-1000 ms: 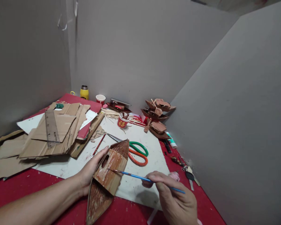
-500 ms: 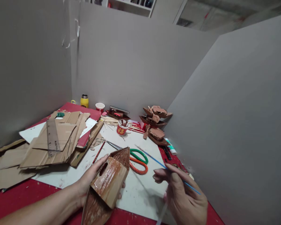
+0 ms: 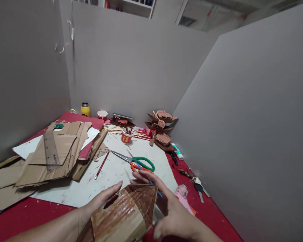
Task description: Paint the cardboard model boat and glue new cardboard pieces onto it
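Observation:
A cardboard model boat point(image 3: 123, 215) fills the bottom middle, its cabin streaked with glossy brown paint and partly bare tan. My left hand point(image 3: 98, 200) supports it along its left side, thumb up beside the dark slot in the cabin. My right hand point(image 3: 170, 205) is at the boat's pointed end, fingers curved around it. Between those fingers runs a thin blue paintbrush point(image 3: 159, 193), its tip hard to make out. Just beyond lie green-and-orange-handled scissors point(image 3: 143, 163) and a red pencil point(image 3: 102, 165) on the white board point(image 3: 73, 195).
Cardboard sheets with a clear ruler point(image 3: 50, 151) are piled left. A red paper cup point(image 3: 127, 136) holds brown sticks, with loose wooden sticks behind. Finished-looking brown boats point(image 3: 163, 139) stand at the back right. A pink crumpled item point(image 3: 182, 196) and keys point(image 3: 198, 187) lie right, near the grey partition point(image 3: 242, 127).
My right hand has moved left with the paintbrush to the boat's pointed end. The boat has come lower and turned in my left hand. The pink item and keys now show.

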A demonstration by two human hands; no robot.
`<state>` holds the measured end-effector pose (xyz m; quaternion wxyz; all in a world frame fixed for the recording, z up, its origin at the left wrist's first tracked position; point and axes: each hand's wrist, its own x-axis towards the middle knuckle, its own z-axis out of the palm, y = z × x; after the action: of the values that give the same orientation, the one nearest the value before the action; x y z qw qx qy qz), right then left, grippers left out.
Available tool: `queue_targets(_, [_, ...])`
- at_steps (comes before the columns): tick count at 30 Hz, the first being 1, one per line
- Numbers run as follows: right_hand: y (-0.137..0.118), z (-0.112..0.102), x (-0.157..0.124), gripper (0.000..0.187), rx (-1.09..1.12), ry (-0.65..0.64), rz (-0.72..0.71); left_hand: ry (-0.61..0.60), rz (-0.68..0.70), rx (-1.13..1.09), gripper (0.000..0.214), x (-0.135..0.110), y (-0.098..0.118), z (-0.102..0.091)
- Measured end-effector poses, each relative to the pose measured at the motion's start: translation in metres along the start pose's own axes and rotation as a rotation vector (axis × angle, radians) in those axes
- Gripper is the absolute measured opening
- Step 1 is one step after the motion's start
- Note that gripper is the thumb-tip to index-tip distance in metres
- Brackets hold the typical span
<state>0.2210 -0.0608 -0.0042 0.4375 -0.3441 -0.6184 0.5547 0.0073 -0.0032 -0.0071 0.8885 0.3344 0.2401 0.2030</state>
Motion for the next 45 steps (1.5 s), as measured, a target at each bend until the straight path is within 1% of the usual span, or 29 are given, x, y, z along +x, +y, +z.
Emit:
queue_targets(3, [0.002, 0.005, -0.003, 0.104, -0.014, -0.022, 0.054, 0.065, -0.008, 0.038, 0.056, -0.002, -0.003, -0.001])
queue_targets(5, [0.002, 0.006, -0.004, 0.097, -0.009, -0.004, 0.048, 0.090, -0.042, 0.046, 0.056, -0.004, -0.002, -0.002])
queue_targets(7, [0.001, 0.005, -0.004, 0.092, 0.023, 0.062, 0.010, 0.059, -0.115, 0.044, 0.060, -0.006, 0.000, -0.002])
queue_targets(9, [-0.001, 0.002, -0.002, 0.088, 0.048, 0.180, -0.072, 0.012, -0.157, 0.037, 0.064, -0.008, 0.003, -0.002])
queue_targets(10, [-0.003, 0.001, -0.001, 0.086, 0.050, 0.248, -0.121, 0.009, -0.136, 0.027, 0.062, -0.008, 0.003, -0.003])
queue_targets(11, [-0.004, 0.000, 0.001, 0.083, 0.045, 0.312, -0.168, 0.025, -0.085, 0.017, 0.054, -0.008, 0.003, -0.003])
queue_targets(13, [-0.004, 0.000, 0.004, 0.078, 0.023, 0.425, -0.233, 0.093, 0.055, 0.015, 0.039, -0.008, 0.002, -0.004])
queue_targets(15, [-0.002, 0.002, 0.006, 0.077, 0.001, 0.508, -0.250, 0.138, 0.141, 0.057, 0.041, -0.008, 0.001, -0.003])
queue_targets(16, [-0.001, 0.003, 0.006, 0.077, -0.009, 0.541, -0.251, 0.133, 0.171, 0.086, 0.042, -0.009, 0.001, -0.002])
queue_targets(20, [0.006, 0.008, 0.006, 0.086, -0.018, 0.624, -0.251, 0.032, 0.317, 0.178, 0.052, -0.017, 0.003, 0.005])
queue_targets(24, [0.006, 0.010, 0.007, 0.092, -0.008, 0.636, -0.223, 0.031, 0.452, 0.268, 0.063, -0.023, 0.008, 0.006])
queue_targets(27, [0.004, 0.012, 0.008, 0.094, -0.005, 0.635, -0.216, 0.031, 0.539, 0.337, 0.067, -0.024, 0.011, 0.007])
queue_targets(31, [0.001, 0.012, 0.007, 0.094, 0.013, 0.579, -0.210, 0.059, 0.616, 0.394, 0.068, -0.027, 0.016, 0.007])
queue_targets(36, [-0.008, 0.007, 0.006, 0.077, 0.001, 0.459, -0.209, 0.094, 0.632, 0.411, 0.069, -0.032, 0.018, 0.004])
queue_targets(38, [-0.011, 0.007, 0.007, 0.074, -0.016, 0.448, -0.205, 0.139, 0.644, 0.403, 0.068, -0.033, 0.018, 0.004])
queue_targets(42, [-0.013, 0.009, 0.011, 0.074, -0.024, 0.425, -0.198, 0.211, 0.652, 0.409, 0.068, -0.035, 0.022, 0.007])
queue_targets(44, [-0.016, 0.004, 0.014, 0.070, -0.029, 0.417, -0.209, 0.230, 0.655, 0.404, 0.068, -0.036, 0.027, 0.006])
queue_targets(45, [-0.019, 0.000, 0.017, 0.065, -0.037, 0.435, -0.224, 0.244, 0.658, 0.400, 0.069, -0.037, 0.029, 0.003])
